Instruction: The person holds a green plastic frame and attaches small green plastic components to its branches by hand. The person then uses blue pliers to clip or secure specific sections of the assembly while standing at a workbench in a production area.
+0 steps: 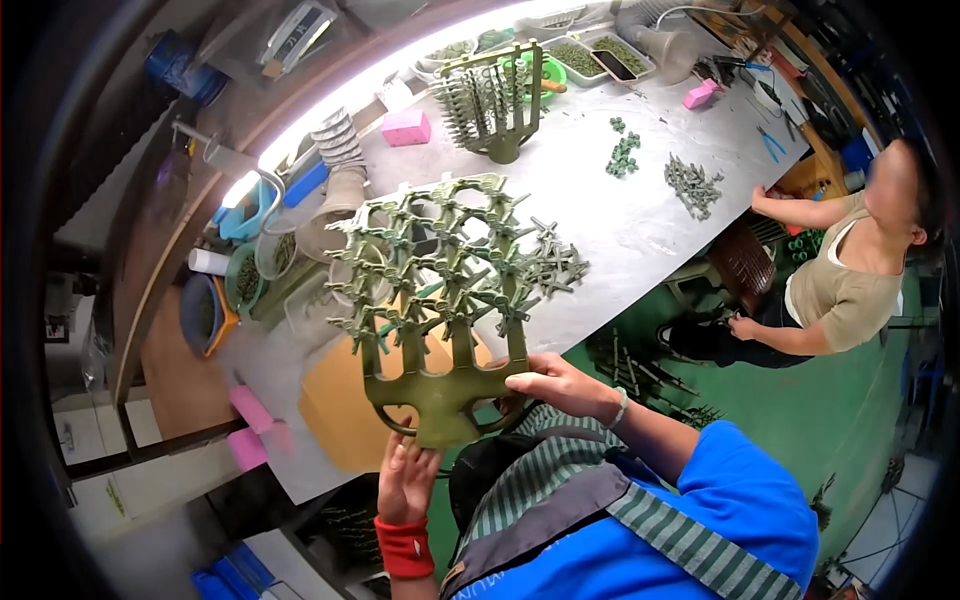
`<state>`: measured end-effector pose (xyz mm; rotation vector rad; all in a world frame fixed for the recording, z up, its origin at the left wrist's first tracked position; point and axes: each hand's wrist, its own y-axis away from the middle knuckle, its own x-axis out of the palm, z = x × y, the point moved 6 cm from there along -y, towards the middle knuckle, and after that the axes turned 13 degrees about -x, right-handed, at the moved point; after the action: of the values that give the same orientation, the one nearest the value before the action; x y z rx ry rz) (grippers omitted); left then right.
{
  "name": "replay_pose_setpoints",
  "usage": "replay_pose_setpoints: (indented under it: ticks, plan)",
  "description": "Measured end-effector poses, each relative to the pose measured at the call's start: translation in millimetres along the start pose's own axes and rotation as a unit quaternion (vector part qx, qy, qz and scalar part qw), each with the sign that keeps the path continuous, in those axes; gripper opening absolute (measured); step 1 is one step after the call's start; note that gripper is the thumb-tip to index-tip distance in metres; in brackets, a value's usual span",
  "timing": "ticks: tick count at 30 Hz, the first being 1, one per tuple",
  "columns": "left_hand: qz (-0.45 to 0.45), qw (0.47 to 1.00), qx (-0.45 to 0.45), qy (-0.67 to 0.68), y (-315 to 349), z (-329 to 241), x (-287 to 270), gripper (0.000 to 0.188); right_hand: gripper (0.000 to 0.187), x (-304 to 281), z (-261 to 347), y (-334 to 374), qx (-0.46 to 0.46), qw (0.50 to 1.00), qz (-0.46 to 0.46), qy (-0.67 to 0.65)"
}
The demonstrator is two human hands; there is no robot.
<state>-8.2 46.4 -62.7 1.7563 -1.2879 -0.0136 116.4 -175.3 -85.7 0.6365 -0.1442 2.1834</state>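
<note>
An olive-green rack (440,385) with several upright prongs is held up over the near edge of the table. Small green star-shaped or cross-shaped pieces (440,270) crowd its prongs. My right hand (565,388) grips the lower right side of the rack, thumb across the front. Below the rack's left loop, my left hand (405,480), with a red wristband, has its fingertips closed at the loop's lower edge. Behind the rack, loose grey-green cross-shaped pieces (555,263) lie in a heap. A brown-yellow sheet (335,410) lies beneath the rack.
A second loaded rack (505,150) stands upright farther back. Small green pieces (623,148) and another grey-green heap (692,187) lie to the right. Pink blocks (406,128), trays of small parts (575,60) and blue pliers (771,145) are about. Another person (850,260) sits at the right.
</note>
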Motion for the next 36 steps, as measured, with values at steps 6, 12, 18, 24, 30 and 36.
replay_pose_setpoints:
  ticks: [6,12,18,24,30,36]
  plan:
    - [0.185,0.965,-0.028,0.185,-14,21,23,0.065,0.039,-11,-29,8,0.062,0.993,0.057,-0.079]
    - [0.141,0.975,0.006,0.169,-8,15,46,0.076,0.041,-21,-50,14,0.126,0.968,0.072,-0.205]
    - [0.139,0.983,0.039,0.111,-5,7,58,0.073,0.036,-19,-54,9,0.096,0.959,0.108,-0.243]
    - [0.117,0.988,0.082,0.06,0,12,58,0.073,0.04,-15,-59,6,0.103,0.967,0.08,-0.218]
    - [0.1,0.99,0.095,-0.025,6,16,59,0.072,0.042,-12,-66,4,0.123,0.973,0.041,-0.189]
    - [0.075,0.976,0.151,-0.14,10,17,57,0.065,0.029,-53,-43,-7,0.157,0.972,0.095,0.146]
